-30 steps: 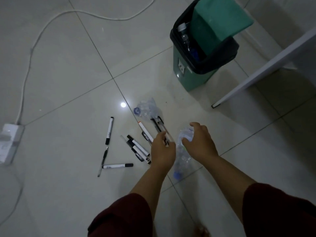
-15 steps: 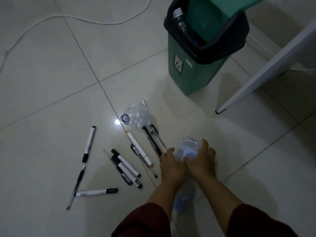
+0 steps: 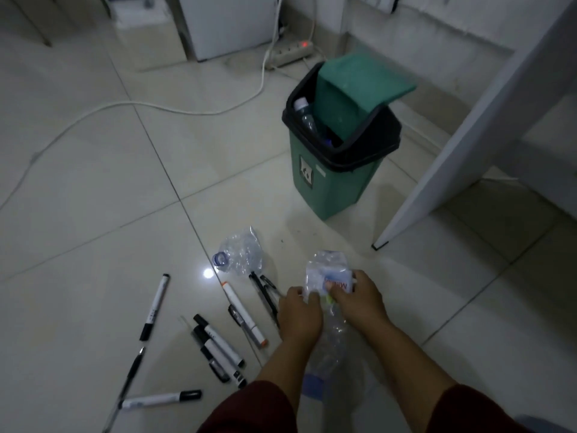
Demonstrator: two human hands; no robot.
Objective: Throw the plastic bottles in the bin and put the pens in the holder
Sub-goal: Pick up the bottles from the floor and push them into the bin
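Both hands grip a clear crumpled plastic bottle (image 3: 324, 276) with a labelled band, low over the floor. My left hand (image 3: 298, 314) holds its left side, my right hand (image 3: 359, 300) its right. A second crushed bottle (image 3: 240, 253) with a blue neck ring lies on the tiles just beyond. Several pens and markers (image 3: 218, 342) are scattered to the left of my hands. The green bin (image 3: 331, 182) with a black rim stands further ahead, its swing lid tilted open and a bottle (image 3: 304, 112) inside. No pen holder is in view.
A white table leg (image 3: 437, 170) slants down right of the bin. A white cable (image 3: 150, 106) runs across the floor to a power strip (image 3: 292, 53) with a red light. A white cabinet (image 3: 228, 23) stands at the back.
My hands closed together on the bottle and lifted its labelled end. The view tilted up, showing the bin further away and the back wall.
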